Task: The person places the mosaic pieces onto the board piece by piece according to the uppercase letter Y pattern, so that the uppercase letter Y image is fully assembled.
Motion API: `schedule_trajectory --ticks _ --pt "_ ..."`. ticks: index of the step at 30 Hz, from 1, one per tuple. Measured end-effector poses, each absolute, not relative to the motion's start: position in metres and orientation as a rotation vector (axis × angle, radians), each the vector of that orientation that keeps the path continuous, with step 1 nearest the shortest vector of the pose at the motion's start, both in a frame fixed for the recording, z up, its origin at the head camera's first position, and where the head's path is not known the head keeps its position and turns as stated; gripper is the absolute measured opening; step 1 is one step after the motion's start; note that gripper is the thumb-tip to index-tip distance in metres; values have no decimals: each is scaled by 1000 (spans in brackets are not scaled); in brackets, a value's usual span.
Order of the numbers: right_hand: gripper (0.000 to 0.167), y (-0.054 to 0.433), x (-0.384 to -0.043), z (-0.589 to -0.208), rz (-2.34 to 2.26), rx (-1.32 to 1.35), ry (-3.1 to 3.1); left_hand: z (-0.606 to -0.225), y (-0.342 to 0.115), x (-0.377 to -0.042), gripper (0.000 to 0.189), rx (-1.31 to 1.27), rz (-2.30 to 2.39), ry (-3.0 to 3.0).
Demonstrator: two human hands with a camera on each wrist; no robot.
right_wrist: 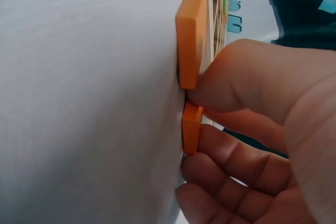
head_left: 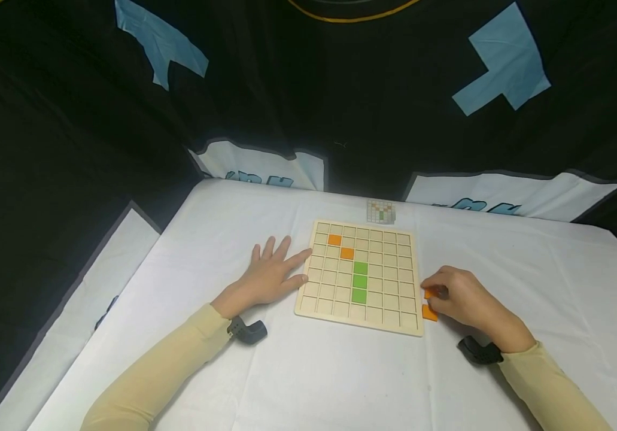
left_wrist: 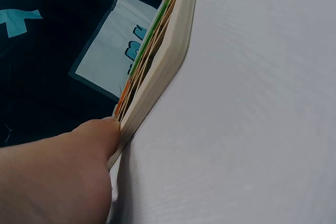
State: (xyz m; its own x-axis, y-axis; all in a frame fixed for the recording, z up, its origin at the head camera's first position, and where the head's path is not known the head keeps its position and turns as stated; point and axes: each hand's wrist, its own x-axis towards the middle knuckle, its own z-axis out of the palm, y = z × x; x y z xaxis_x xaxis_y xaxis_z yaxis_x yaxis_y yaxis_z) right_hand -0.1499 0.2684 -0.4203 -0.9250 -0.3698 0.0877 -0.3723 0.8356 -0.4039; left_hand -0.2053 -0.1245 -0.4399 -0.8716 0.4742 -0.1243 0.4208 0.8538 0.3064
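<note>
A square wooden grid board (head_left: 389, 305) lies on the table. Two orange tiles (head_left: 334, 240) sit diagonally in its upper left cells, and three green tiles (head_left: 359, 281) form a column near its middle. My left hand (head_left: 262, 281) rests with spread fingers, index finger and thumb touching the board's left edge. At the right edge my right hand (head_left: 461, 299) has curled fingers and pinches a loose orange square tile (right_wrist: 191, 128) between thumb and fingers, low against the table. Nearer me lies another loose orange tile (right_wrist: 192, 35), beside the thumb.
Behind the board lies a small card (head_left: 380, 212) printed with a coloured grid pattern. A white cloth (head_left: 335, 377) covers the table. Dark curtains (head_left: 313, 90) with blue and white patches hang behind the far edge and at the left.
</note>
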Motion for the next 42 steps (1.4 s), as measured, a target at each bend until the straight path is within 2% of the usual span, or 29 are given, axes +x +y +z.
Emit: schedule_trajectory --ticks 21,42 --pt "23 270 -154 -418 648 598 -3034 -439 -124 -206 63 671 404 2839" --pt "28 272 -155 -417 659 542 -3002 -441 -123 -207 63 680 378 2841"
